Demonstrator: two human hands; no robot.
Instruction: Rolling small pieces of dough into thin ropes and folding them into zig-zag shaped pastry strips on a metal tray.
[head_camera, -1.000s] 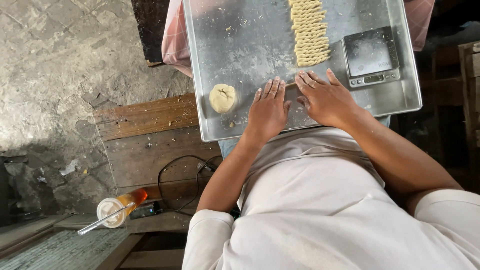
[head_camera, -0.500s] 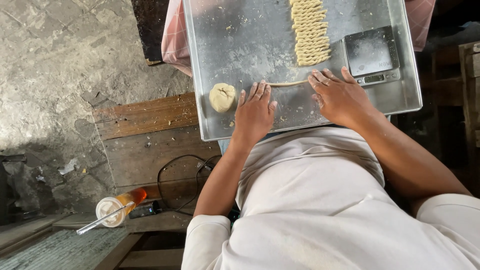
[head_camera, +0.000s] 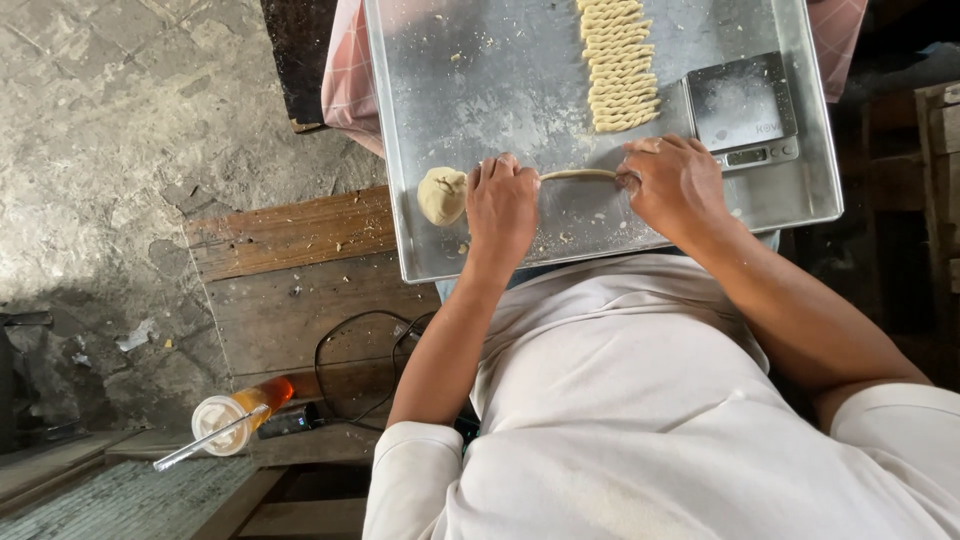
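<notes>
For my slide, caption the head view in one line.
Left hand and right hand roll a dough rope on a metal tray.
</notes>
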